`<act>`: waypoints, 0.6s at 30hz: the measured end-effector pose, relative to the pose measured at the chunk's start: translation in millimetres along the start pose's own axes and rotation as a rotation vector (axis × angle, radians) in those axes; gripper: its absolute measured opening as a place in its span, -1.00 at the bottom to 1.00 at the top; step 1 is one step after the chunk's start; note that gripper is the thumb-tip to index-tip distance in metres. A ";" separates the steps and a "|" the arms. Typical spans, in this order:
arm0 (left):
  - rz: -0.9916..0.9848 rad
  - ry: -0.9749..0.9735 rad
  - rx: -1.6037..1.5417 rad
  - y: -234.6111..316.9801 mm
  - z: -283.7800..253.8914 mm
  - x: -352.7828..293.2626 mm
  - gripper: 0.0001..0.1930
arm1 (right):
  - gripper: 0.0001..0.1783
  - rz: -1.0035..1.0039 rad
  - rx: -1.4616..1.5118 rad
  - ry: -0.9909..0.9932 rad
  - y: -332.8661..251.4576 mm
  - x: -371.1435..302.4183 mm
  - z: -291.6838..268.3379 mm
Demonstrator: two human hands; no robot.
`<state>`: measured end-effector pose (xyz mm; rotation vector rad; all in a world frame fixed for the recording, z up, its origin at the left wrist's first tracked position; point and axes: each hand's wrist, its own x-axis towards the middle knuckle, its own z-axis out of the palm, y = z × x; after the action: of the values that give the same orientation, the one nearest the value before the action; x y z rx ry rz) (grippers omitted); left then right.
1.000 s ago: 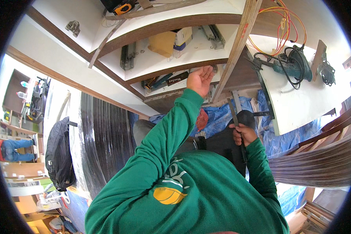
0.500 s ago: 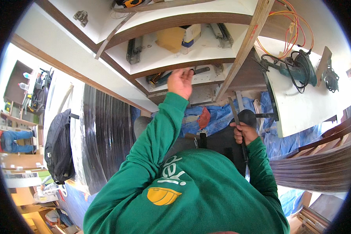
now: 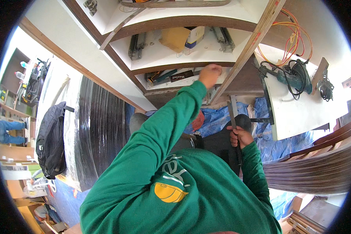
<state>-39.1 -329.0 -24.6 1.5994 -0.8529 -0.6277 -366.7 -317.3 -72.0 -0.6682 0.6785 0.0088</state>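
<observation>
My left hand [image 3: 211,75] reaches forward to the right part of the low shelf [image 3: 222,78]. Its fingers are curled, and what they hold, if anything, is hidden. To its left on that shelf lie a dark printed pack [image 3: 182,76] and several hand tools, among them one with a yellow-and-black handle [image 3: 153,76]. My right hand [image 3: 241,137], over my right knee, is closed around the dark handle of a flat file [image 3: 231,113]. The file's grey blade points forward, away from me.
Metal drawer slides [image 3: 137,46] and cardboard boxes [image 3: 175,39] sit on the shelf above. A slanting wooden post [image 3: 241,54] stands right of my left hand. A corded power tool [image 3: 294,80] rests on a white board [image 3: 300,113]. Blue sheeting [image 3: 218,119] covers the floor.
My left hand has moved right along the low shelf, its fingers now curled, and the dark printed pack shows there. The right hand still grips the file.
</observation>
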 end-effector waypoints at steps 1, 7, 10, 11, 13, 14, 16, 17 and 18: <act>0.016 0.021 -0.011 -8.8 -12.8 -0.6 -0.73 | -0.64 0.013 0.003 0.019 0.3 -1.3 -0.9; -0.055 0.567 -0.473 -69.6 -90.4 -35.0 -0.81 | -0.65 0.005 0.038 0.018 -0.8 -5.1 0.4; -0.178 0.708 -0.533 -86.8 -118.0 -56.5 -0.80 | -0.64 0.010 0.011 0.003 -3.2 -1.5 2.9; -0.236 0.705 -0.498 -90.1 -122.1 -61.5 -0.80 | -0.64 0.021 0.024 -0.010 -4.0 0.1 3.6; -0.300 0.536 -0.405 -93.1 -118.9 -67.5 -0.78 | -0.64 0.042 0.008 0.012 -5.3 3.9 4.4; -0.355 0.466 -0.385 -92.6 -113.2 -68.9 -0.77 | -0.63 0.044 0.028 -0.028 -5.6 5.6 4.6; -0.117 0.340 -0.155 -86.5 -85.4 -65.4 -0.72 | -0.61 0.055 0.035 -0.046 -5.4 8.6 4.4; 0.019 0.277 -0.126 -80.1 -70.0 -60.7 -0.70 | -0.62 0.051 0.026 -0.052 -5.0 9.9 4.2; 0.086 0.240 -0.092 -71.7 -53.2 -56.9 -0.67 | -0.63 0.047 0.018 -0.059 -4.3 10.5 4.0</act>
<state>-17.4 -246.4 -87.2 1.5106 -0.7001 -0.3988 -355.2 -320.5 -73.4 -0.6319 0.6370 0.0655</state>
